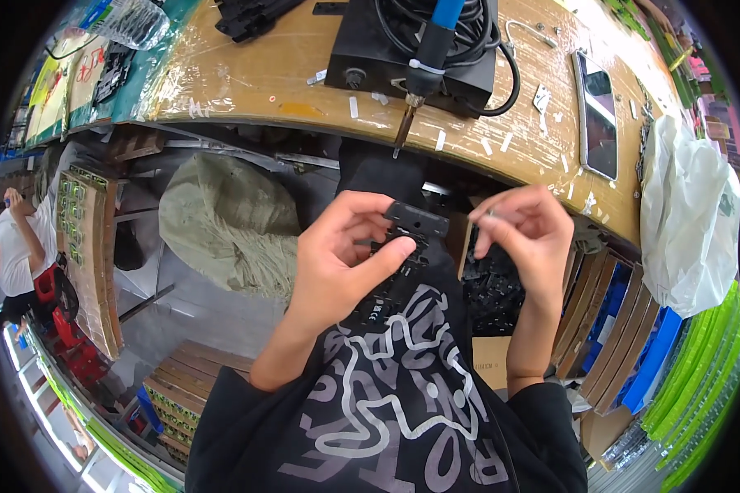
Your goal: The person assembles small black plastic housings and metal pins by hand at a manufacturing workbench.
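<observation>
My left hand (337,255) is closed on a black plastic part (418,218), held in front of my chest between thumb and fingers. The part has a flat bar at its top with a small hole in it; its lower portion blends into my dark shirt. To the right, apart from that part, my right hand (534,234) pinches with thumb and forefinger; what sits between the fingertips is too small to name. Beneath the right hand, a cardboard box (491,361) holds many black plastic pieces (493,292).
An electric screwdriver (426,70) with a blue grip hangs bit-down at the bench (247,82) edge, before a black box (358,53) with coiled cable. A phone (598,115) and plastic bag (686,222) lie right. A cloth-covered seat (222,222) stands left; a person (26,246) sits beyond.
</observation>
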Demonstrator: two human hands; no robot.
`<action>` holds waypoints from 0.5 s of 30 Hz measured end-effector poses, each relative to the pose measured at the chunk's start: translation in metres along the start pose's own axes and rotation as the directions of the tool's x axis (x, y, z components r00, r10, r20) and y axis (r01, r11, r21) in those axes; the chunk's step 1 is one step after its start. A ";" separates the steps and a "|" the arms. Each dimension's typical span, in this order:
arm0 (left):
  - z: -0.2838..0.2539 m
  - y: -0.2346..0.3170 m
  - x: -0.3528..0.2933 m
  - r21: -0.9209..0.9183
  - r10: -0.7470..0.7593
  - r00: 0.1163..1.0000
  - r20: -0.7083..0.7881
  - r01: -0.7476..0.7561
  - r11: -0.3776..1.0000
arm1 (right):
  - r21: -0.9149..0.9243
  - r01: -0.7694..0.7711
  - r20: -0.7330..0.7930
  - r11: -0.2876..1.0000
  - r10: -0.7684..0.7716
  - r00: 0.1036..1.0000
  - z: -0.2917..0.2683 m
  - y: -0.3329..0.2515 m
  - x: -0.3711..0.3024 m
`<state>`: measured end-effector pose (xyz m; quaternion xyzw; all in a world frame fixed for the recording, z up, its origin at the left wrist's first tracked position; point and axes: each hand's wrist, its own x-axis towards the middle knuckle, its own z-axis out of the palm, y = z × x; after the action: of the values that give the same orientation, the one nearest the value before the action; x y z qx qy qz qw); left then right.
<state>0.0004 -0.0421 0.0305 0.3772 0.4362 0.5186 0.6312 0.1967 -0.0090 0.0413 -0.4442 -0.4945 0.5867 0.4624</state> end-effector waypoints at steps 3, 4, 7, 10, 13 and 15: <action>0.004 -0.006 -0.001 0.027 -0.062 0.998 0.022 0.061 0.998 | 0.016 -0.011 0.020 1.000 0.010 1.000 0.005 0.007 -0.010; 0.006 -0.007 -0.002 0.035 -0.087 0.996 0.031 0.086 0.996 | 0.002 -0.006 0.027 1.000 0.006 1.000 0.004 0.008 -0.012; 0.008 -0.011 -0.003 -0.056 -0.087 0.996 0.010 0.088 0.995 | -0.020 0.033 0.063 0.999 -0.032 0.998 0.002 0.016 -0.013; 0.007 -0.012 -0.004 -0.051 -0.013 1.000 0.003 0.013 0.999 | 0.055 -0.018 0.025 0.998 0.017 1.000 0.005 0.017 -0.016; 0.002 -0.017 -0.007 -0.134 0.024 0.999 -0.046 -0.030 0.991 | 0.067 0.100 -0.024 0.993 -0.099 0.995 0.003 0.023 -0.015; -0.001 -0.016 -0.010 -0.159 0.006 0.995 -0.100 -0.022 0.987 | 0.071 0.090 -0.035 0.993 -0.088 0.996 -0.001 0.023 -0.015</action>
<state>0.0037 -0.0549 0.0166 0.3021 0.4213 0.5743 0.6336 0.1982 -0.0258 0.0197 -0.4141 -0.4848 0.5759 0.5117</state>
